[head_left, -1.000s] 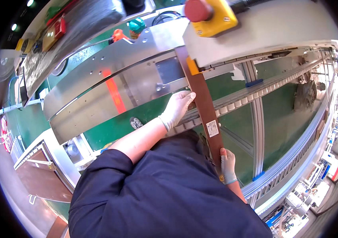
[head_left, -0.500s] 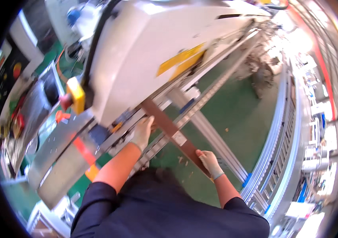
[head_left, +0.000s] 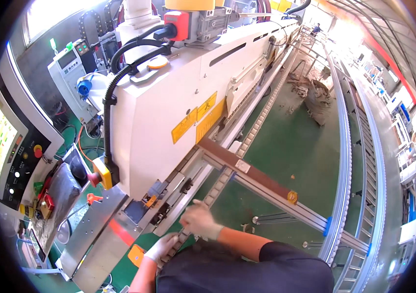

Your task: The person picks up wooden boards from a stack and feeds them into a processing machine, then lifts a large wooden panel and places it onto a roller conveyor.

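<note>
My left hand (head_left: 163, 247), in a pale glove, is low beside the near end of the roller track (head_left: 213, 191). Its fingers reach toward the track, and I see nothing held in them. Just above and to the right, my right hand (head_left: 201, 220) is over the same track, smeared by motion, so its grip is unclear. A long brown strip (head_left: 256, 174) lies apart from both hands. Its far end is at the machine's edge, and the rest lies along a metal cross rail (head_left: 293, 205). The strip bears a white label and a round yellow sticker (head_left: 292, 196).
A large white machine (head_left: 164, 102) with yellow plates stands to the left. A yellow box with a red button (head_left: 99, 175) hangs on its near corner. At far left is a control panel (head_left: 10, 151). Curved metal rails (head_left: 342, 161) run along the right, and brown scraps (head_left: 315, 97) lie beyond.
Both hands have let go of the brown strip, which now rests along the cross rail. My hands have moved down and left to the roller track, and the view has shifted.
</note>
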A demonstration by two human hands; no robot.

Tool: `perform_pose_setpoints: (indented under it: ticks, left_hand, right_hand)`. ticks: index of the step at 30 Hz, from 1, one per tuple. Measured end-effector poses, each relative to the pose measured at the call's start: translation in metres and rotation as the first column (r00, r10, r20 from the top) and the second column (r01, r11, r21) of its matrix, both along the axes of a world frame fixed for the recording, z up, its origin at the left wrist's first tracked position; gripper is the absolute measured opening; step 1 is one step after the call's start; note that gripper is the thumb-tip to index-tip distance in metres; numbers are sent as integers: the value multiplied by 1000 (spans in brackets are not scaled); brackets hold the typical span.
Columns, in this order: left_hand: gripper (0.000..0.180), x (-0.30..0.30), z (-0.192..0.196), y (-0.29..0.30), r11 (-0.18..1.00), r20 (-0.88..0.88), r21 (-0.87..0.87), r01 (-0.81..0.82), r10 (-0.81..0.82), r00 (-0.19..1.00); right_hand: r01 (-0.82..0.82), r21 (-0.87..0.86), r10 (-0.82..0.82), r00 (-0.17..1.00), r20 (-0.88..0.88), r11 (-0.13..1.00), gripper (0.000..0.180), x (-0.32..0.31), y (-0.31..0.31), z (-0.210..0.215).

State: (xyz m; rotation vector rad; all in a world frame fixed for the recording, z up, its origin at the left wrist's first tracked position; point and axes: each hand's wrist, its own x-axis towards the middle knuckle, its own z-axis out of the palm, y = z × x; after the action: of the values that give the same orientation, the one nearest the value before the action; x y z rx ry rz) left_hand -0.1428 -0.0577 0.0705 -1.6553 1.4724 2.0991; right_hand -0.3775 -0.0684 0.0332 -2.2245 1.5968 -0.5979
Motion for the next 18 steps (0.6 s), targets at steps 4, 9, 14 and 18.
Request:
perform_pose_setpoints:
  ticks: [4, 9, 14, 18]
  left_hand:
    - [42, 102, -49, 63, 957, 21, -289, -13, 20, 1000]
    - [60, 223, -60, 148, 869, 562, -428, 249, 40, 826]
    - [57, 317, -46, 224, 789, 526, -601, -125, 508, 682]
    - [44, 408, -46, 288, 498, 409, -840, -216, 842, 353]
  right_hand:
    - [-254, 254, 295, 945, -142, 933, 40, 62, 16, 3]
    - [-404, 468, 478, 877, -45, 786, 44, 114, 11, 25]
    - [-461, 224, 498, 853, -154, 859, 38, 154, 38, 10]
    - [-484, 127, 499, 852, -159, 866, 34, 208, 78, -10]
